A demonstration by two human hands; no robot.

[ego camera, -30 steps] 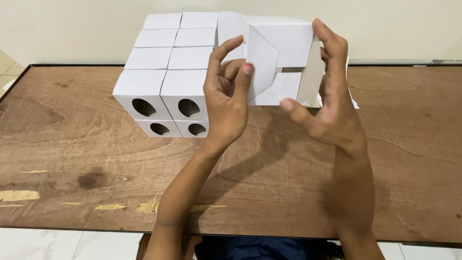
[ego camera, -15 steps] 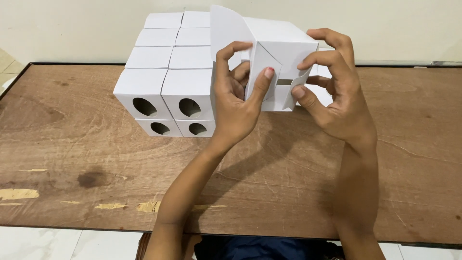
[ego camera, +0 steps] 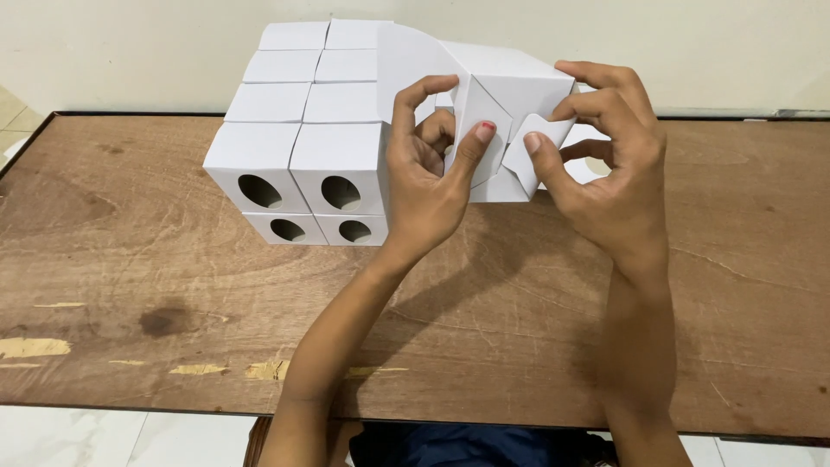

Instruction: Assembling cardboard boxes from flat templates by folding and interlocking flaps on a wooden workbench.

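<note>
While both hands grip it above the counter's far edge, the left hand pinches one flap of a white cardboard box and the right hand folds another flap. Just left, touching the left hand, stacked white boxes with oval holes stand on the wooden counter.

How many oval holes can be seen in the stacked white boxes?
4: upper left, upper right, lower left, lower right. The left hand may hide more.
</note>
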